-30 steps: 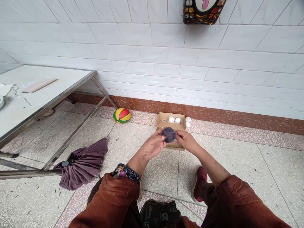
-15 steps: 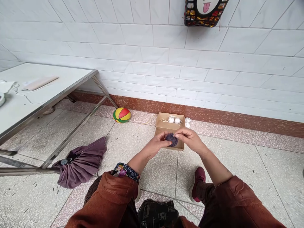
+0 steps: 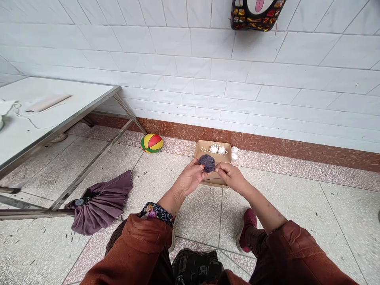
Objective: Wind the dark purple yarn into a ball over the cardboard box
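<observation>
A small ball of dark purple-grey yarn (image 3: 207, 163) rests in the fingers of my left hand (image 3: 190, 178), which is closed round its lower side. At the ball's right edge, my right hand (image 3: 229, 174) pinches with thumb and forefinger, seemingly on the yarn's strand; the strand itself is too thin to make out clearly. Beneath both hands an open cardboard box (image 3: 198, 148) lies on the floor, its near part partly hidden by them. White yarn balls (image 3: 217, 149) with loose strands lie in its far half. More white yarn (image 3: 234, 152) sits just right of the box.
A colourful ball (image 3: 152, 143) lies on the floor near the wall. At left stands a metal-framed table (image 3: 89, 95) with a rolled sheet (image 3: 49, 102) on it. A purple cloth (image 3: 103, 206) lies by its leg. A patterned bag (image 3: 257, 16) hangs on the tiled wall.
The yarn ball has moved slightly left and up in my left hand, which has turned palm upward. My right hand has shifted slightly left and lower, staying at the ball's right side.
</observation>
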Available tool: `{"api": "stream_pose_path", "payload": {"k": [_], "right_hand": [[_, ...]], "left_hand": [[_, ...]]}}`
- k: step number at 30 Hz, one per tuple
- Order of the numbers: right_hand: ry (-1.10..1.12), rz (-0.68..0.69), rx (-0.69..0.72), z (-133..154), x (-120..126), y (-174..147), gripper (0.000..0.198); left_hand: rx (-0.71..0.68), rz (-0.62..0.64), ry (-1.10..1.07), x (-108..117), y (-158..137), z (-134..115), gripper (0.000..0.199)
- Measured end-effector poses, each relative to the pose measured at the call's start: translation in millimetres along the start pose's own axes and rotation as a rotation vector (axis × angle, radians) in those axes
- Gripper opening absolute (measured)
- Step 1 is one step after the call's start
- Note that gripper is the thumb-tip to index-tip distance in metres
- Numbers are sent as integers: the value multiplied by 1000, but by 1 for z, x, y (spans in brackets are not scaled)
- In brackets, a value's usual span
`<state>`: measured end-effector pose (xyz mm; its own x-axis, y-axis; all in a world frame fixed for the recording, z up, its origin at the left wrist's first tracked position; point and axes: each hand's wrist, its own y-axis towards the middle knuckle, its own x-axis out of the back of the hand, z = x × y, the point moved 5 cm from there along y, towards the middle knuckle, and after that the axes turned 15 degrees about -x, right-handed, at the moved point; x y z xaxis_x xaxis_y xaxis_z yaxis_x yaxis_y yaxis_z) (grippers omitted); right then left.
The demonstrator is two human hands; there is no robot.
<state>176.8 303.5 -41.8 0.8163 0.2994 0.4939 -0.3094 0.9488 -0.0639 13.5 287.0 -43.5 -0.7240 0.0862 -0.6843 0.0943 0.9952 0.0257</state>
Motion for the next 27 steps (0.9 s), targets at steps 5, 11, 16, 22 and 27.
{"api": "stream_pose_path", "payload": {"k": [5,11,16,22,27], "right_hand": [[52,214,97,17,-8,-12,24],[291,201,49,26,15,-15,29],[306,28,21,19,31,-7,24],[276,32,-108,-2,16,4,25],[83,-18,-169,-15,8,7,20]], "left_hand": [[-45,-90,164,12,5,0,32],[55,-8,314,12,-1,5,47],[190,246,256,-5,-14,17,73],[201,343,7,-29,-20,12,74],[77,175,-38,-17,-4,4,44]]}}
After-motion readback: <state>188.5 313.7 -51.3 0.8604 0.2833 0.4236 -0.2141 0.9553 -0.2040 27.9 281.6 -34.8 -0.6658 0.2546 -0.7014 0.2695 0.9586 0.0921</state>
